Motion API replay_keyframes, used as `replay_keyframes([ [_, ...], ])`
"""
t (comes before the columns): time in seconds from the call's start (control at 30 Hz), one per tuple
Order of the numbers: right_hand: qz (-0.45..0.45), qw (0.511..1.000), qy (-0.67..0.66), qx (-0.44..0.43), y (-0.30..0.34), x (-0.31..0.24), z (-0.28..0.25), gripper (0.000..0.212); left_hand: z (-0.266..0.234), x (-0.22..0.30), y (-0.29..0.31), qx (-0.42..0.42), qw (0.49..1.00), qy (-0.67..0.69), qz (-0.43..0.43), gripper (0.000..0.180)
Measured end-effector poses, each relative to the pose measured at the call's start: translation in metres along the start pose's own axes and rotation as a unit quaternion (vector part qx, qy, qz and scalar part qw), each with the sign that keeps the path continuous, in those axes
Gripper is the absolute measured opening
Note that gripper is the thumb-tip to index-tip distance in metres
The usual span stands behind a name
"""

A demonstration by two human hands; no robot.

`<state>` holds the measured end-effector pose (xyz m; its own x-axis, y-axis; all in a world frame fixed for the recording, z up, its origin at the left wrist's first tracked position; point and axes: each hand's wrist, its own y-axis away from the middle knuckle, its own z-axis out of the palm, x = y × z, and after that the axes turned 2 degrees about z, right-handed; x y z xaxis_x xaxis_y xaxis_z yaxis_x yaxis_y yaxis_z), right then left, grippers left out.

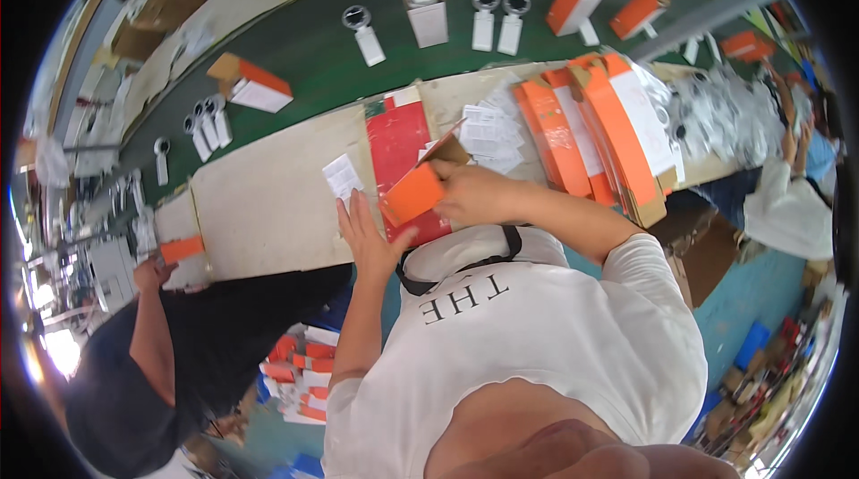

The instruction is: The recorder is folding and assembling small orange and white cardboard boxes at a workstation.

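My right hand (479, 194) grips the right side of a small orange cardboard box (412, 196), whose brown inner flap stands up at the far end. The box is tilted over a red sheet (394, 135) on the bench. On the left, my left hand (365, 233) is open, its fingers spread and its fingertips at the near edge of a white printed leaflet (340, 175). Whether those fingertips press on the leaflet I cannot tell. A loose pile of similar leaflets (492, 135) lies beyond my right hand.
Flattened orange cartons (559, 135) are stacked to the right, beside a heap of clear plastic bags (729, 117). Beyond the bench, a green conveyor belt (304, 90) carries white round-headed devices (484, 18) and open boxes (422, 18). Co-workers stand at both sides; the left one's hand (154, 275) touches an orange box.
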<state>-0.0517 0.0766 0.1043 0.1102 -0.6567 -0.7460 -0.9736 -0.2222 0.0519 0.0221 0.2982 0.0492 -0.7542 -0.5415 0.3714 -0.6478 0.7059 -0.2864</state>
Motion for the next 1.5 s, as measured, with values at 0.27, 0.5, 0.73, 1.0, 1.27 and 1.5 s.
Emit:
replay_keyframes([
  [0.27,0.022,0.98,0.19,0.058,0.042,-0.061,0.015,0.053,0.031,0.027,-0.003,-0.066,0.908,0.407,-0.078,0.077],
  [0.5,0.384,0.778,0.35,0.355,0.13,0.019,-0.068,0.06,0.029,-0.135,-0.009,0.164,0.904,0.244,-0.311,0.053],
  [0.73,0.414,0.75,0.399,0.326,0.185,0.036,-0.048,0.047,-0.01,-0.18,-0.02,0.191,0.933,-0.201,-0.228,0.061],
  [1.0,0.22,0.829,-0.125,0.499,0.136,-0.074,-0.057,0.031,-0.03,0.076,-0.094,0.015,0.766,0.639,-0.075,0.046],
  [1.27,0.171,0.796,-0.404,0.417,0.051,-0.062,-0.016,0.028,-0.047,0.101,-0.092,-0.104,0.736,0.641,-0.193,0.026],
  [1.5,-0.022,0.944,-0.032,0.328,0.021,-0.054,-0.002,0.034,-0.049,0.066,-0.087,-0.139,0.688,0.662,-0.264,0.024],
])
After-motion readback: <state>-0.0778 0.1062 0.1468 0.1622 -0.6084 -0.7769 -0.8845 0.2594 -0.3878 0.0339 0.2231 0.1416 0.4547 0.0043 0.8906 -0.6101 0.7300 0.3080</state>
